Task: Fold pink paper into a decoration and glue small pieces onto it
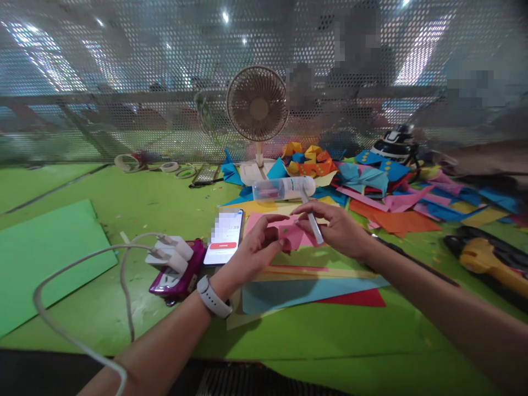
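Above layered coloured sheets [297, 292], the right hand [339, 226] grips a slim grey tool [315, 228]; the left hand [260, 245] curls at pink paper [295, 237] between the 2, whether pinching I cannot tell. Steadying that paper, tool held clear, should help accuracy.

Left hand [262, 242] blocks part of the pink paper [292, 235], yellow-black tool [480, 256] runs off the right edge, blurry shapes behind the mesh [157, 66] are maybe people.
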Motion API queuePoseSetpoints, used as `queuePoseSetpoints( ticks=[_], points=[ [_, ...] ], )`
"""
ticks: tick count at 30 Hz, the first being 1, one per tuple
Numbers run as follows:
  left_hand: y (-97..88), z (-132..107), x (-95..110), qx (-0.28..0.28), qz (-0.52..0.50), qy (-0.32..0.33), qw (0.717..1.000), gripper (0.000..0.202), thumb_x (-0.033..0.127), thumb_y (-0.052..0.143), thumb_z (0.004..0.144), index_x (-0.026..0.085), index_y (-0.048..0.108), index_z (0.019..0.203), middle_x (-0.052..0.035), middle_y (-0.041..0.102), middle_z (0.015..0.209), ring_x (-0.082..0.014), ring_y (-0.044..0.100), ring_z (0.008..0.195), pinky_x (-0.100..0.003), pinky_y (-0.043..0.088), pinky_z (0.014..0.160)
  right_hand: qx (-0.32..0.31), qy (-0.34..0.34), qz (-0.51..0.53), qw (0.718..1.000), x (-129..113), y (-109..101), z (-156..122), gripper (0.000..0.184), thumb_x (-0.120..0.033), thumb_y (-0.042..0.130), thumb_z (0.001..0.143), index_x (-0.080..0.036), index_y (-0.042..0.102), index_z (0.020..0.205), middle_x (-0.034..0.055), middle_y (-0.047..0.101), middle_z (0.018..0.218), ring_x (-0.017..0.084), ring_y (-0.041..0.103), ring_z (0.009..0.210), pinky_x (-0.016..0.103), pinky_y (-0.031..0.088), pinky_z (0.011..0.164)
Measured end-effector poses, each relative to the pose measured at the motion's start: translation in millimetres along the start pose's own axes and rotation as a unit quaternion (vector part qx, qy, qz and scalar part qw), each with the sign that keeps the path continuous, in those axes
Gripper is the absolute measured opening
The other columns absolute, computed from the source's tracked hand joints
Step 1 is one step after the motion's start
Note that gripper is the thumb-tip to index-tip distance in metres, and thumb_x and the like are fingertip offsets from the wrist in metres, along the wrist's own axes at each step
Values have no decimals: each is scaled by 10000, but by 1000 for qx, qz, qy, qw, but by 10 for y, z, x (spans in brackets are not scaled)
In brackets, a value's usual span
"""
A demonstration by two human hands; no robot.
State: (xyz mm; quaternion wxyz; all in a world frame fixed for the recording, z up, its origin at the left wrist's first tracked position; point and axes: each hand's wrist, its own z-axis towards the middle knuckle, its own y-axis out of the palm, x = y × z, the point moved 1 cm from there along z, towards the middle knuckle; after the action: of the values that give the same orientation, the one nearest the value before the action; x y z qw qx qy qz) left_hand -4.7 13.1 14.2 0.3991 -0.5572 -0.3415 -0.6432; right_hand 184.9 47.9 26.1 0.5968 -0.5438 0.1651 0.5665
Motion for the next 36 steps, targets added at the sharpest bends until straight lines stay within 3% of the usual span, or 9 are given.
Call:
queuePoseSetpoints(
  ticks=[4, 9, 15, 36],
  points=[
    [7, -8, -5, -17, 1, 11, 1000, 336, 211, 506, 858, 168, 407, 1176, -31, 580, 805, -149, 571, 797, -329, 432, 772, -8, 2, 16, 1000, -1, 11, -10, 258, -332, 620, 772, -239, 617, 1013, -10, 606, 738, 124, 543, 636, 258, 470, 630],
    [5, -6, 17, -13, 15, 10, 1000, 290, 264, 459, 896, 168, 443, 1170, -66, 614, 876, -158, 580, 834, -331, 439, 783, 7, 12, 29, 999, -2, 41, -19, 258, -338, 627, 766, -231, 621, 1000, 1, 604, 765, 125, 539, 632, 250, 462, 600],
    [-9, 11, 0, 5, 29, 27, 999, 261, 305, 480, 889, 159, 490, 1106, -48, 596, 839, -134, 564, 781, -274, 444, 712, 23, 5, 27, 999, 3, 79, -42, 252, -340, 614, 780, -228, 622, 1006, 8, 606, 794, 129, 555, 668, 255, 473, 633],
    [-30, 31, -35, -6, 42, 40, 998, 259, 292, 430, 911, 155, 480, 1124, -24, 533, 780, -129, 521, 751, -288, 427, 700, 19, 0, 9, 1000, 6, 91, -49, 235, -335, 604, 795, -240, 608, 1009, 14, 623, 852, 132, 575, 704, 271, 487, 671]
  ],
)
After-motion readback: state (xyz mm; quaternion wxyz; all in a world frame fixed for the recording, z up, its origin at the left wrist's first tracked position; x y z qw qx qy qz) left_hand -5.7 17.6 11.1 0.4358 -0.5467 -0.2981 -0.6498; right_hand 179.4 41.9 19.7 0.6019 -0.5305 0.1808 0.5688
